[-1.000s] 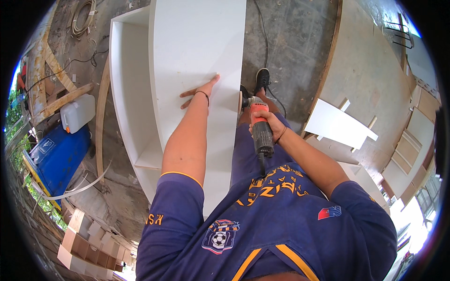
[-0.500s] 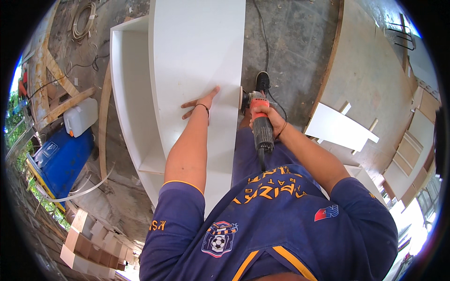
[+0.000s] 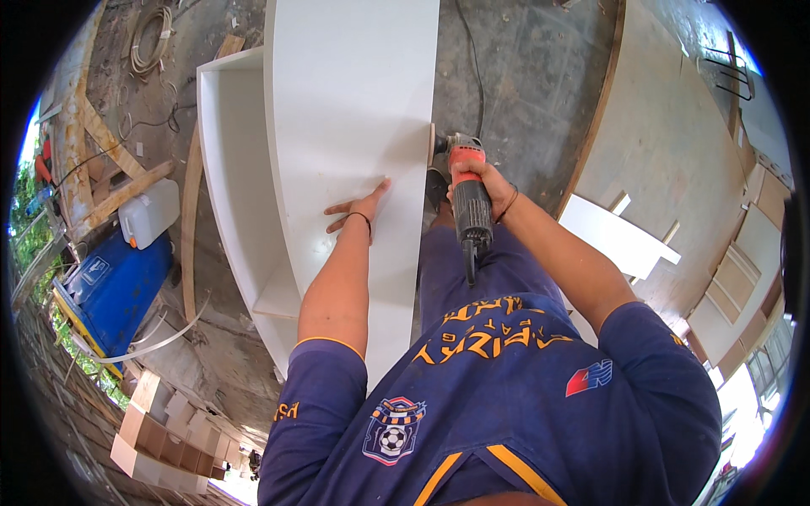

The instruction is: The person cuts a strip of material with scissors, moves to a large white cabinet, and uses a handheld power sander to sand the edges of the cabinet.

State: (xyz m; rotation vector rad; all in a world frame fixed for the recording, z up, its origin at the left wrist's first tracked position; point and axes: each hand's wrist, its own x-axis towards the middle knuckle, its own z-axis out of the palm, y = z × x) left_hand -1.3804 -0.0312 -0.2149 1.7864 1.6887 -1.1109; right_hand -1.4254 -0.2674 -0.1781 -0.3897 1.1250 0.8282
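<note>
Wrapped round the body of a red and black angle grinder (image 3: 471,198), my right hand (image 3: 483,187) holds it upright beside the right edge of a long white cabinet (image 3: 354,76). The grinder's disc (image 3: 433,148) is at that edge and seems to touch it. Its black cord hangs from the rear end. Flat on the cabinet's white top panel lies my left hand (image 3: 361,211), fingers spread, holding nothing. On the cabinet's left side an open white compartment (image 3: 245,152) shows.
A large board (image 3: 666,110) stands at the right, with a white panel on wooden strips (image 3: 620,232) by it. At the left are a blue bin (image 3: 118,287), a white jerrycan (image 3: 150,213) and a timber frame (image 3: 118,139). A power cord (image 3: 474,67) crosses the concrete floor.
My right hand has moved the grinder a little farther along the cabinet's edge, away from my body. My left hand stays on the panel, slightly nearer to me.
</note>
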